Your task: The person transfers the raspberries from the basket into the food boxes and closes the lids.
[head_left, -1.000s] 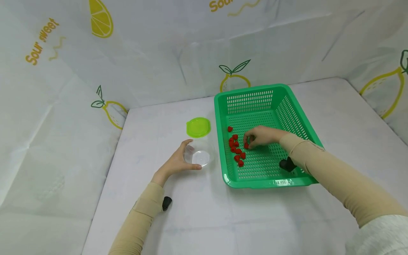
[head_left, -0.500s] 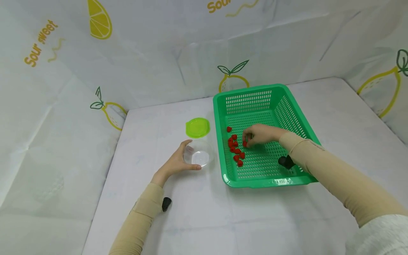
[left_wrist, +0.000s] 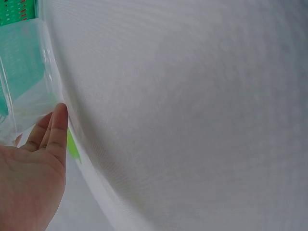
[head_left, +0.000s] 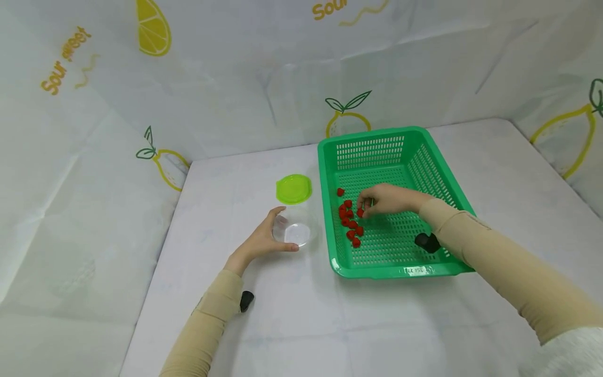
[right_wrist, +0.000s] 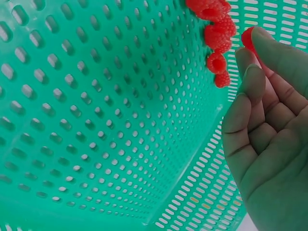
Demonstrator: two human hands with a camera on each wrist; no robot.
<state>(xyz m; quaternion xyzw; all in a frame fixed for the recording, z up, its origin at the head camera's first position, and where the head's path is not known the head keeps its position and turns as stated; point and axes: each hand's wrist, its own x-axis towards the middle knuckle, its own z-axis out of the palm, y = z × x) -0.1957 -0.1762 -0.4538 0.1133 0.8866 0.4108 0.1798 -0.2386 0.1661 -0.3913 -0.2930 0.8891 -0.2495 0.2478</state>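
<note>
My left hand (head_left: 261, 240) holds a clear plastic container (head_left: 297, 234) on the table, thumb on its near side and fingers on its far side. In the left wrist view the transparent wall of that container (left_wrist: 29, 72) rises beyond the fingertips. Inside a green plastic basket (head_left: 324, 193), my right hand (head_left: 387, 199) pinches a red raspberry (right_wrist: 248, 39) between thumb and fingers. Several more raspberries (head_left: 345, 222) lie in a loose row along the basket's left side, just left of that hand.
A lime-green lid (head_left: 294, 189) lies flat behind the container, left of the basket. The basket's raised walls surround the right hand. White cloth with lemon prints (head_left: 245, 94) hangs behind and beside the table.
My right hand has shifted slightly left with the raspberry between its fingertips, closer to the row of raspberries. The left hand and the container have stayed in place.
</note>
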